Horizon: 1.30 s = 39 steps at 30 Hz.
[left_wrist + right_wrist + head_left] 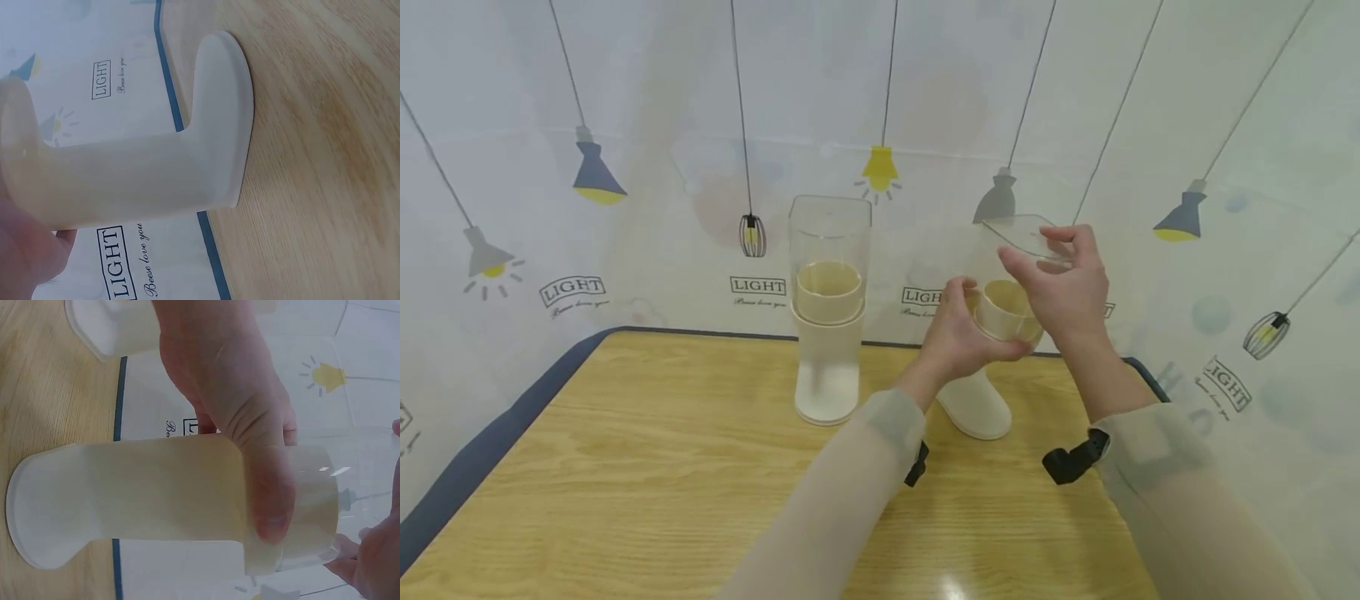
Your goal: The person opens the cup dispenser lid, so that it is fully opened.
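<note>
A cream boot-shaped stand (979, 407) stands on the wooden table, with a clear plastic container (1019, 227) upright at its top. My left hand (958, 337) grips the stand's wide upper collar (262, 556), its thumb across the front. Higher up, my right hand (1067, 287) holds the clear container near its rim, thumb on one side and fingers on the other. The right wrist view shows the container's lower end around the stand's inner ring (315, 506). Whether it is fully seated there, I cannot tell.
To the left stands a matching boot-shaped stand (827, 375) with its own clear container (831, 221) on top. Behind the wooden table (662, 467), with its dark blue edge, hangs a pale lamp-printed cloth (655, 167).
</note>
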Each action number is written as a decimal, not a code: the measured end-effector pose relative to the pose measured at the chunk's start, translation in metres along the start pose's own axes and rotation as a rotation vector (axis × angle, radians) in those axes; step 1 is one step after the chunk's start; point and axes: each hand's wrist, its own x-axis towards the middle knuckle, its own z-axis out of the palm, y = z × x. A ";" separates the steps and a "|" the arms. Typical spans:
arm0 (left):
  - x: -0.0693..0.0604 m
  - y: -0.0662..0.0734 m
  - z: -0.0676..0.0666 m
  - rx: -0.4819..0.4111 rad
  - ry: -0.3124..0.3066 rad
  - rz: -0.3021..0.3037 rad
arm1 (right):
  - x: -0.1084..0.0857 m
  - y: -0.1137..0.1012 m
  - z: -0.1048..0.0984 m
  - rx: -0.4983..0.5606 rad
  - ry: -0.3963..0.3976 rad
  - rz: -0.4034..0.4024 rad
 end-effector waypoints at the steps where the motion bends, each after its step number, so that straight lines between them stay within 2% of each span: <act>1: 0.000 0.000 0.000 -0.002 -0.003 0.006 | 0.000 -0.001 -0.001 -0.011 -0.004 -0.006; 6: 0.002 0.003 0.001 0.003 -0.009 0.036 | 0.001 -0.005 -0.008 -0.024 -0.026 -0.006; 10: 0.002 0.003 0.000 0.015 -0.023 0.029 | 0.001 -0.007 -0.012 -0.012 -0.069 0.026; 14: 0.003 0.002 -0.003 0.011 -0.043 0.019 | 0.000 -0.012 -0.015 -0.082 -0.152 0.020; 17: 0.004 0.002 -0.006 -0.005 -0.049 0.021 | 0.001 -0.016 -0.020 -0.177 -0.184 -0.030; 20: 0.004 0.001 -0.008 -0.018 -0.056 0.012 | 0.003 -0.019 -0.024 -0.272 -0.190 -0.079; 22: 0.005 0.000 -0.009 -0.025 -0.056 0.003 | 0.005 -0.020 -0.026 -0.299 -0.188 -0.079; 26: 0.005 -0.004 -0.008 -0.020 -0.064 0.002 | 0.002 -0.020 -0.024 -0.275 -0.180 -0.038; 31: 0.005 -0.006 -0.009 -0.016 -0.088 0.012 | -0.003 -0.021 -0.020 -0.290 -0.158 -0.094; 37: 0.006 -0.003 -0.013 0.004 -0.102 0.016 | -0.002 -0.027 -0.024 -0.280 -0.166 -0.037; 39: 0.007 -0.003 -0.014 0.019 -0.106 0.020 | -0.003 -0.028 -0.024 -0.280 -0.166 -0.054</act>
